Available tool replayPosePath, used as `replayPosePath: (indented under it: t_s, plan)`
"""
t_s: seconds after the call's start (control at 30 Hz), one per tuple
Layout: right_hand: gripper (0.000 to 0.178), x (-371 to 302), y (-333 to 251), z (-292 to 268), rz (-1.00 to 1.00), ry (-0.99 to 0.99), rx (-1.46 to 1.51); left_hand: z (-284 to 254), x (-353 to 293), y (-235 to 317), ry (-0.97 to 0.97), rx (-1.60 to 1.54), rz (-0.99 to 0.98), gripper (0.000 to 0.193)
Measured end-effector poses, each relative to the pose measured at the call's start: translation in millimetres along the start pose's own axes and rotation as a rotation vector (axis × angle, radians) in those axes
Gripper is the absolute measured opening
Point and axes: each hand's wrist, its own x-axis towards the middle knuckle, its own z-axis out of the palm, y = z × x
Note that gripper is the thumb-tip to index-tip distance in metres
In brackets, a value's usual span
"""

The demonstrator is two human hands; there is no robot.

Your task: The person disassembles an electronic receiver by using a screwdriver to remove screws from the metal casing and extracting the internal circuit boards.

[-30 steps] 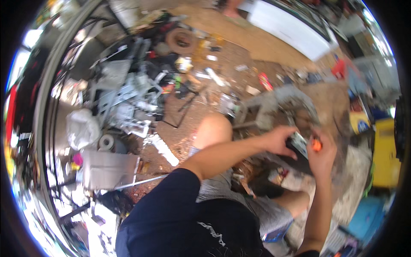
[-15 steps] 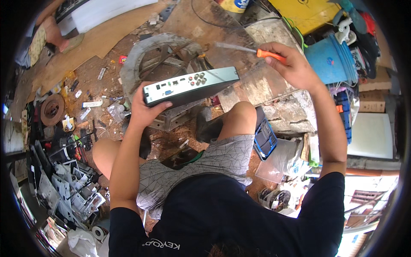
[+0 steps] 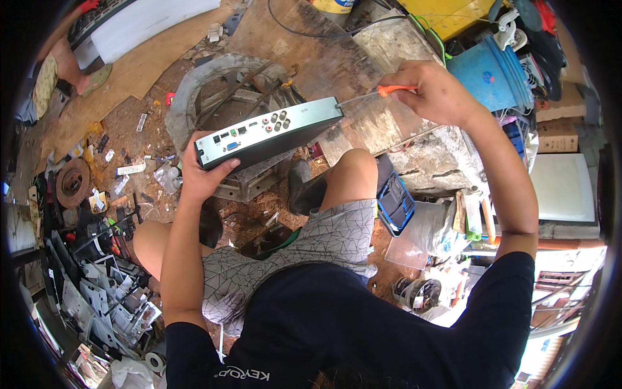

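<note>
A flat black electronics box [image 3: 278,146], with a silvery panel full of sockets facing up, is held tilted above my lap. My left hand [image 3: 206,174] grips its left end, thumb along the black front side and fingers behind. In my right hand [image 3: 434,94] is an orange-handled screwdriver [image 3: 396,89], pinched by the handle. Its thin shaft points left, and the tip meets the right end of the socket panel, near the corner. Whether the tip sits in a screw is too small to tell.
Below the box stands a round concrete ring [image 3: 178,120] with metal bars. A blue bucket [image 3: 483,74] and worn boards [image 3: 427,162] are on the right. Scrap metal parts [image 3: 103,298] pile up at lower left. Another person's leg [image 3: 68,68] shows at upper left.
My right hand has brought the screwdriver left and down, so its tip now reaches the box's right end. The box has shifted slightly left in the picture.
</note>
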Motion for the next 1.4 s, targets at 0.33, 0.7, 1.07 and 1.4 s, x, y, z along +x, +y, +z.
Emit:
replayPosePath:
  t_s: [0.33, 0.7, 1.07, 1.4]
  plan:
    - [0.024, 1.6, -0.9, -3.8, 0.013, -0.039, -0.053, 0.7, -1.2, 0.0, -0.003, 0.009, -0.010, 0.051]
    - [0.035, 81.0, -39.2, -43.0, 0.433, -0.693, 0.022, -5.9, -4.6, -6.4, -0.010, -0.043, -0.019, 0.054]
    - [0.021, 64.4, -20.5, -25.9, -0.706, -0.370, -0.603, -2.9, -4.9, -8.5, -0.013, -0.160, 0.000, 0.059]
    - [0.031, 82.8, -39.0, -28.7, 0.111, -0.481, -0.260, -6.2, 1.4, 19.5, 0.070, 0.034, 0.093, 0.085]
